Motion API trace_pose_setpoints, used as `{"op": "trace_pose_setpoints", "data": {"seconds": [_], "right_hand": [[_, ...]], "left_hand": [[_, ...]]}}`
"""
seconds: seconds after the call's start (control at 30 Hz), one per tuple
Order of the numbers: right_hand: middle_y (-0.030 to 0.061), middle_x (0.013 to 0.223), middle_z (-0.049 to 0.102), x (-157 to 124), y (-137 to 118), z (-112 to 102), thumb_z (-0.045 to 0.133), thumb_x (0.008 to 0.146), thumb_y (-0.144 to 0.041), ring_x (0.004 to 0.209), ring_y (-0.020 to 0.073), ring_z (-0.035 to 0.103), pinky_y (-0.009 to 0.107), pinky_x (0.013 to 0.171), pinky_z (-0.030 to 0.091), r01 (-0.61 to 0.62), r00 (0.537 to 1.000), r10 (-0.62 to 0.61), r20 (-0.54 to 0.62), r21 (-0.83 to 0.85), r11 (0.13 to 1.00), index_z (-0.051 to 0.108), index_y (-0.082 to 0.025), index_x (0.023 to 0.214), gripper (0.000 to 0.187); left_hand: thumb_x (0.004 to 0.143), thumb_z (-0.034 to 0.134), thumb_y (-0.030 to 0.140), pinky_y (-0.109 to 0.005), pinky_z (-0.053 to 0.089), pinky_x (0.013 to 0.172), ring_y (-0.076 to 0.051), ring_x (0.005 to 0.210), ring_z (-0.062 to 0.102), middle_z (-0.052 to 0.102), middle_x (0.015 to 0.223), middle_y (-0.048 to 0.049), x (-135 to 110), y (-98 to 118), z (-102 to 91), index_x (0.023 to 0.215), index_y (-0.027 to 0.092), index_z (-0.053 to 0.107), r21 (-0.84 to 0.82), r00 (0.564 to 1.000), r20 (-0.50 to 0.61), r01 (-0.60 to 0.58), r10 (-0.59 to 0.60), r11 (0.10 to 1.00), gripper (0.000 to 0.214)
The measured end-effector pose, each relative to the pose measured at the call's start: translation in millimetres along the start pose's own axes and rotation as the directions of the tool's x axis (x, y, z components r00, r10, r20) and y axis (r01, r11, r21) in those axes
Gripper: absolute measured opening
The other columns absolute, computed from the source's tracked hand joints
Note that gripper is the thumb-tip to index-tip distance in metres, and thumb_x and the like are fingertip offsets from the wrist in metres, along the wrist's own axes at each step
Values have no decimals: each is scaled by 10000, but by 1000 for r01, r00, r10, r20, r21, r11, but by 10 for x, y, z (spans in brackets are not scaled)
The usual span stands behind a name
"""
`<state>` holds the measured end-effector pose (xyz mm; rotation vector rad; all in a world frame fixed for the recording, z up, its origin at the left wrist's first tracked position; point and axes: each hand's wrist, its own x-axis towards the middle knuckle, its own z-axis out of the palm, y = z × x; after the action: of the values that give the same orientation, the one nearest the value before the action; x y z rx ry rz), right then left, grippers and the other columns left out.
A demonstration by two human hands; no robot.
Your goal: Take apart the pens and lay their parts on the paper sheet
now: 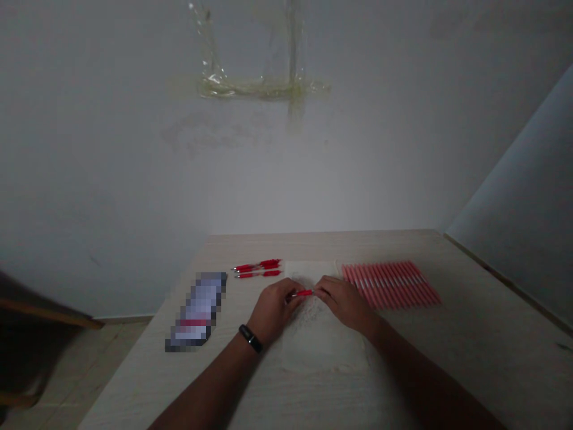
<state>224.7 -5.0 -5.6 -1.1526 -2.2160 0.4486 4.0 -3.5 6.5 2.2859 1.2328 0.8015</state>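
Between my two hands is a red pen [305, 292], lying nearly level over a pale sheet [324, 352] on the table. The fingers of my left hand [276, 303] are closed around its left end. My right hand [342, 297] pinches the other end, and its fingertips hide that tip. Several red pens [258, 274] lie to the left, just beyond my left hand. Right of my right hand, a neat row of pink-red sticks or pens [389, 283] lies side by side, each with a lighter band near the middle.
At the table's left lies a blurred-out phone-like object [197, 313]. The wooden table [215, 388] meets a grey wall [380, 149] at the back, with clear tape [255, 91] stuck on it. Dark furniture [31, 346] stands at the lower left.
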Motion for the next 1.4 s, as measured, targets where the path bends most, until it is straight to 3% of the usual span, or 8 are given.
{"op": "trace_pose_setpoints", "data": {"seconds": [0.43,0.7,0.87,0.97,1.07,1.17,1.27,1.4], "right_hand": [[38,890,672,-3,-1,-30,530,1003,-296,843,172,617,279,745,437,28,999,-29,17,40,999,675,-196,932,190],[26,901,676,-15,3,-17,613,939,-282,786,155,613,269,721,449,-59,997,62,-37,80,995,659,-209,1041,134],[30,846,657,-9,19,-13,505,999,-274,816,163,603,284,754,431,-47,999,47,-21,1,999,643,-188,855,217],[18,859,658,-11,13,2,574,951,-238,787,153,607,265,715,440,-84,996,85,-12,61,995,641,-198,937,79],[1,857,663,-18,12,13,649,891,-233,745,146,617,249,671,447,-157,987,159,-8,131,979,614,-220,1092,205],[7,853,667,-17,17,11,601,930,-263,768,152,616,261,693,441,-150,988,152,-6,120,981,630,-213,1003,93],[13,834,654,-12,19,12,551,955,-247,780,155,599,269,703,428,-114,993,116,-14,104,988,625,-198,864,127],[-7,808,635,-16,16,41,636,885,-219,717,138,579,240,644,428,-157,987,162,-7,220,963,616,-207,971,89]], "left_hand": [[973,541,341,-251,421,685,-167,764,627,716,863,-52,-9,10,-31,963,188,741,-20,997,71,-42,44,999,253],[953,573,336,-251,414,661,-161,726,597,693,835,-46,-3,0,-2,946,177,728,-5,999,45,3,-2,1000,222],[949,571,306,-243,396,649,-154,722,583,683,828,-40,0,18,-12,921,174,716,-6,999,44,-4,4,1000,198],[941,581,309,-243,396,643,-158,720,586,680,815,-41,2,14,-13,902,168,707,-5,999,40,7,-7,1000,193],[943,576,329,-247,403,647,-164,722,589,680,815,-48,3,5,-8,911,168,709,-3,999,36,7,-7,1000,212],[945,573,329,-247,399,647,-161,721,586,681,816,-48,5,4,-4,911,171,717,-3,999,37,-3,3,1000,216],[943,575,323,-244,392,637,-156,711,580,680,809,-45,6,5,-1,897,171,717,-6,999,35,-10,10,1000,213],[936,585,343,-245,400,634,-157,696,576,680,793,-47,6,5,-2,889,167,716,-20,1000,25,0,0,1000,224]]}}
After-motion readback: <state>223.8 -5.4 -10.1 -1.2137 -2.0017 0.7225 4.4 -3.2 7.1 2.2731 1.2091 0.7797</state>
